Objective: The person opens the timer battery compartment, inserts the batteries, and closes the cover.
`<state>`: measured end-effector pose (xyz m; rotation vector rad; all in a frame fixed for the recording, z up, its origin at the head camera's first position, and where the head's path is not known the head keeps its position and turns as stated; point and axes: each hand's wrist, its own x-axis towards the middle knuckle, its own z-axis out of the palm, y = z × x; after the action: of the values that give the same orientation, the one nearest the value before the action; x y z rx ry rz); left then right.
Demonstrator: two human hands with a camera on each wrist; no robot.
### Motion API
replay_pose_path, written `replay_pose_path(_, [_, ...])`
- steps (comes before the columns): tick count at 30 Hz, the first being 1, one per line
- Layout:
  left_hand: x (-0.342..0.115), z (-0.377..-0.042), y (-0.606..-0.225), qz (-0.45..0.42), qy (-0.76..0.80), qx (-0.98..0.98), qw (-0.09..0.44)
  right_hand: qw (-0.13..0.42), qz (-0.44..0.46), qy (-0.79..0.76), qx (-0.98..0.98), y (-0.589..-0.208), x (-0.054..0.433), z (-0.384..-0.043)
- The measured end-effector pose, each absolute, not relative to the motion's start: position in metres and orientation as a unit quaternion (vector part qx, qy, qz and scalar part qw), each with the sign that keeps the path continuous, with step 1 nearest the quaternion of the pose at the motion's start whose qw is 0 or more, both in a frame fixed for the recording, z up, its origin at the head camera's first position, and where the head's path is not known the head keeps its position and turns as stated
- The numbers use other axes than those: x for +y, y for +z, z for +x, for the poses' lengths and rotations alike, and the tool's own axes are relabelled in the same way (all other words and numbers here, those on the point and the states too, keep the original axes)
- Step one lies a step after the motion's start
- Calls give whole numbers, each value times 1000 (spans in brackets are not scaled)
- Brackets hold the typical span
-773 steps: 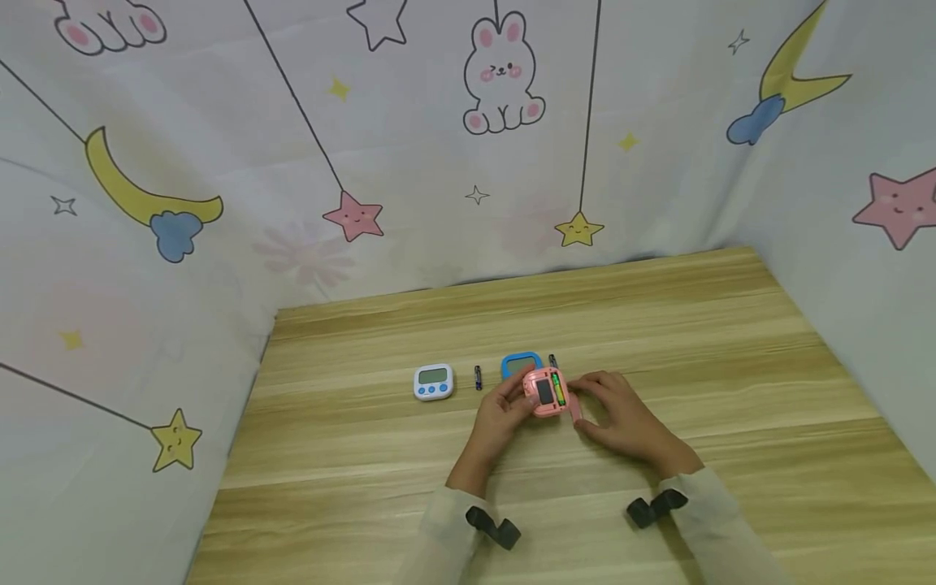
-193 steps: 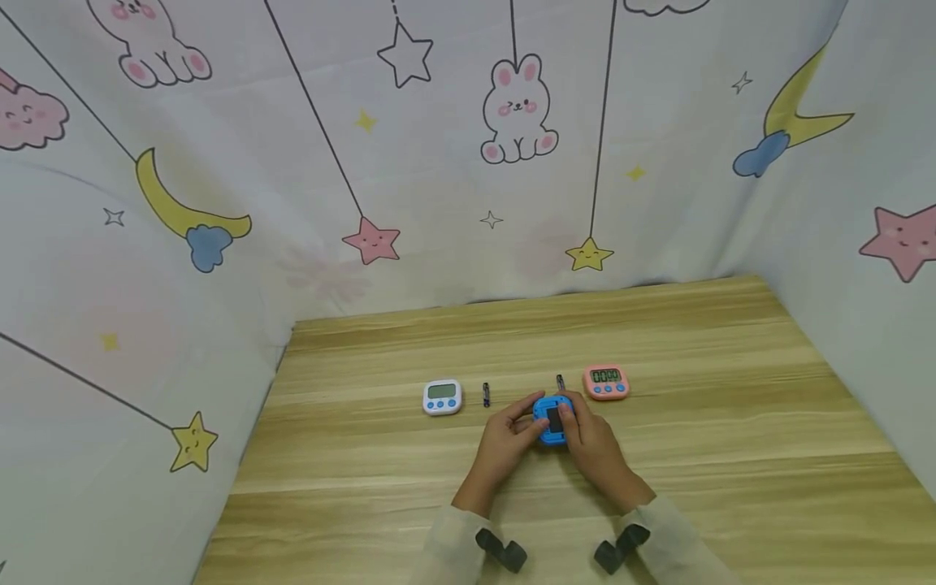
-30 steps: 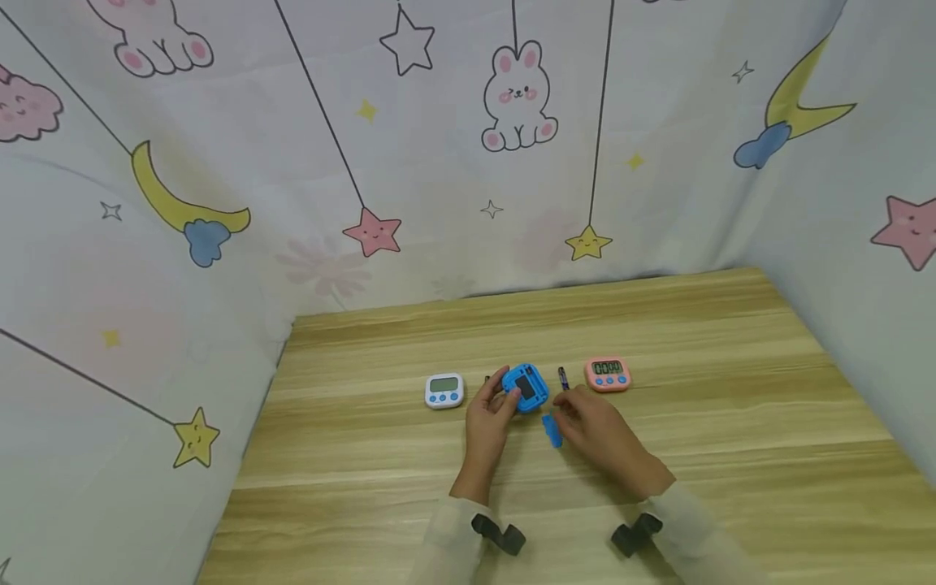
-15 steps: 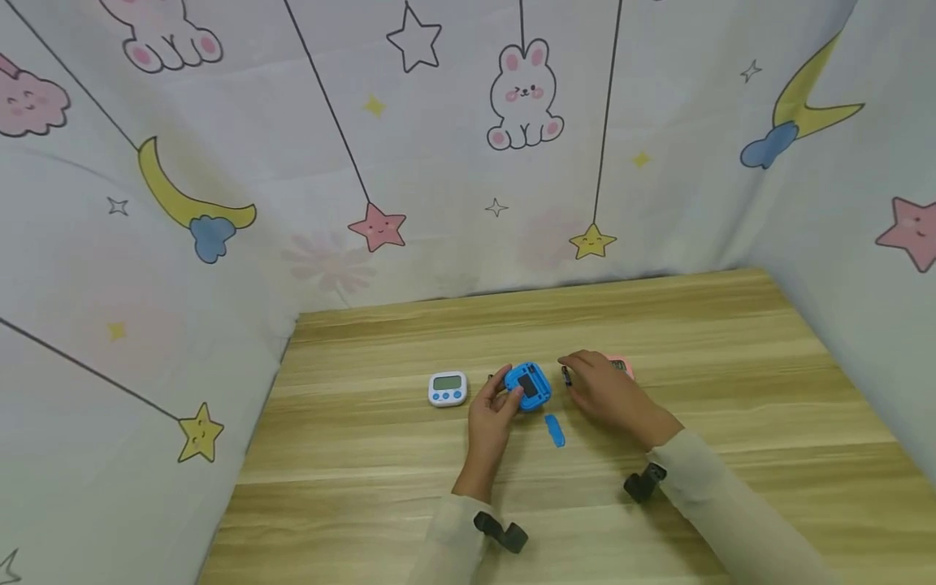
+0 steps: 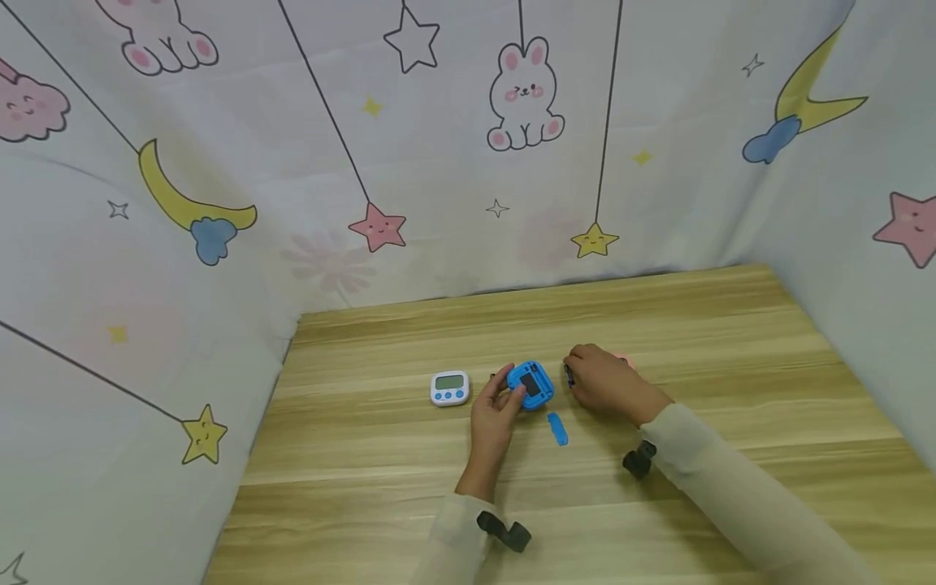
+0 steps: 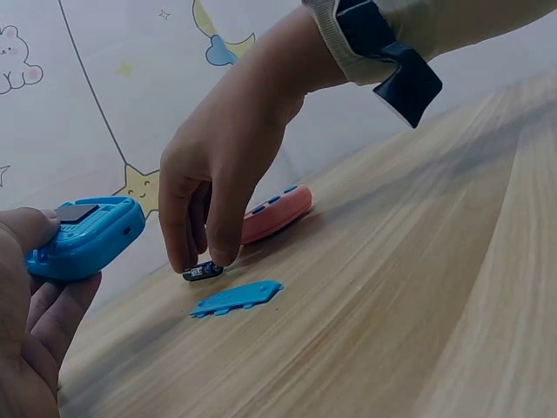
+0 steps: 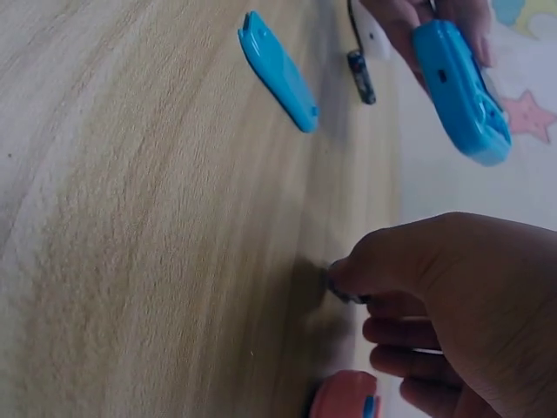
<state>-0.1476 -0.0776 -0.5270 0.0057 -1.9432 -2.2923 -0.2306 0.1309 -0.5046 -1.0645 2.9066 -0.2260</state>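
Note:
My left hand (image 5: 491, 426) holds a blue digital timer (image 5: 542, 392) back side up, thumb across its back and fingers beneath. The timer's battery slot lies uncovered along its right side. Its loose blue battery cover (image 5: 558, 429) lies on the table just below and right of it. To the right, my right hand (image 5: 603, 380) reaches down and pinches a small dark battery (image 6: 203, 272) between thumb and fingertips, low at the tabletop. In the right wrist view the thumb hides most of that battery.
A white timer (image 5: 449, 388) with a blank screen stands at the left. Another battery (image 7: 361, 77) lies between it and the left hand. A pink timer (image 6: 278, 213) sits behind the right hand, mostly covered in the head view. A printed cloth (image 5: 439, 162) closes off the table's back.
Earlier both hands held the pink timer, later set down with its screen lit, then the blue one. The blue cover has come off; the right hand has moved right and taken hold of the battery.

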Motion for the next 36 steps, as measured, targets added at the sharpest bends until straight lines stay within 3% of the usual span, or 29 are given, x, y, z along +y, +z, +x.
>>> replay_pose_path(21, [-73, -149, -530, -9, -761, -644, 72, 18, -327, -143, 934, -508, 130, -223])
replay_pose_path(36, [-75, -147, -528, 2, -745, -666, 52, -113, -294, -294, 902, -525, 137, -197])
